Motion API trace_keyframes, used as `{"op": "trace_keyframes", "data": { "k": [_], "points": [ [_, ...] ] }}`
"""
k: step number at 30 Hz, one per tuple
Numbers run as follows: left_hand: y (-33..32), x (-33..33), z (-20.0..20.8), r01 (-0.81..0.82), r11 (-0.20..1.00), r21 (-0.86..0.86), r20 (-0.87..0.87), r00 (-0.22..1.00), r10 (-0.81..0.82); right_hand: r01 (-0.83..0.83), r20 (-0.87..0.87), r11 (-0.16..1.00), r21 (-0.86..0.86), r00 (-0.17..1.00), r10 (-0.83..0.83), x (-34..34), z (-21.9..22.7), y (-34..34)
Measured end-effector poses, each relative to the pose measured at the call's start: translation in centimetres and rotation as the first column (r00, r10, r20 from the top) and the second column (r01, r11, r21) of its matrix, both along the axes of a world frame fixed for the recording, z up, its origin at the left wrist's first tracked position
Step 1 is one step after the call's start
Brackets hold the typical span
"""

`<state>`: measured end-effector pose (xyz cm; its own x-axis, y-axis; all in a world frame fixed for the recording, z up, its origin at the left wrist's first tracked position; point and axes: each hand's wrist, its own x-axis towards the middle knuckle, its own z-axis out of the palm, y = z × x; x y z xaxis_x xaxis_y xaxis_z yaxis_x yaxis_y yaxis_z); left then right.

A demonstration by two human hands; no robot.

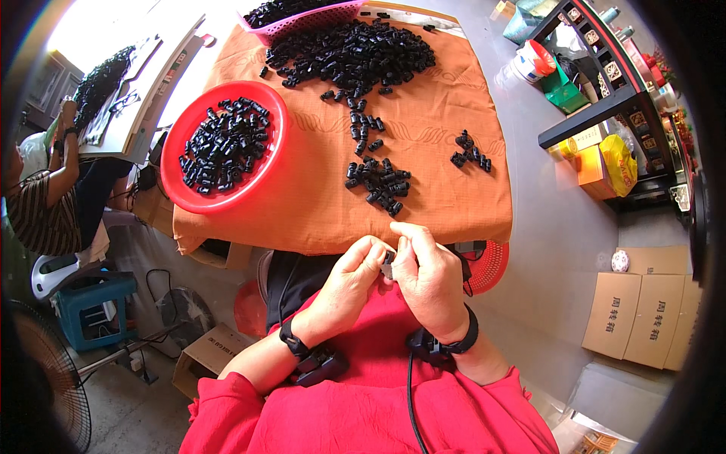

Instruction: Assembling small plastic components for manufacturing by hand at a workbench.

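Observation:
My left hand [349, 281] and my right hand [428, 274] meet close to my chest, just below the near edge of the orange-covered table [318, 204]. Their fingertips pinch a small black plastic part [388, 261] between them, mostly hidden by the fingers. A small cluster of the same black parts [380, 181] lies on the cloth just beyond my hands. A red round bowl [225, 147] holding several black parts sits at the table's left. A big heap of black parts [349, 51] covers the far side.
A pink basket [302, 17] of parts stands at the far edge, and a few loose parts [470, 151] lie to the right. Another person [45, 189] sits at a table on the left. Cardboard boxes [643, 314] stand on the floor at right, a dark shelf [612, 91] beyond.

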<state>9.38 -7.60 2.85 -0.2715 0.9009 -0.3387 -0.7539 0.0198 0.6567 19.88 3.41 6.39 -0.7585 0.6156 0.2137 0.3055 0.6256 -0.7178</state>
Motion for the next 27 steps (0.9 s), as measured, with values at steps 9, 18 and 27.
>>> {"op": "trace_keyframes", "data": {
  "k": [9,18,27],
  "points": [
    [0.09,-0.08,0.02,0.008,1.0,0.013,-0.023,1.0,-0.008,0.011,0.004,1.0,0.02,1.0,-0.011,-0.07,-0.03,0.13],
    [-0.01,-0.15,-0.1,0.013,0.999,-0.041,-0.058,0.998,-0.015,-0.013,0.013,1.0,0.002,1.0,0.013,-0.04,-0.22,0.16],
    [0.0,-0.18,0.06,0.016,0.998,-0.062,-0.068,0.997,-0.02,-0.011,0.016,1.0,0.027,1.0,0.01,-0.11,-0.13,0.07]
  ]
}}
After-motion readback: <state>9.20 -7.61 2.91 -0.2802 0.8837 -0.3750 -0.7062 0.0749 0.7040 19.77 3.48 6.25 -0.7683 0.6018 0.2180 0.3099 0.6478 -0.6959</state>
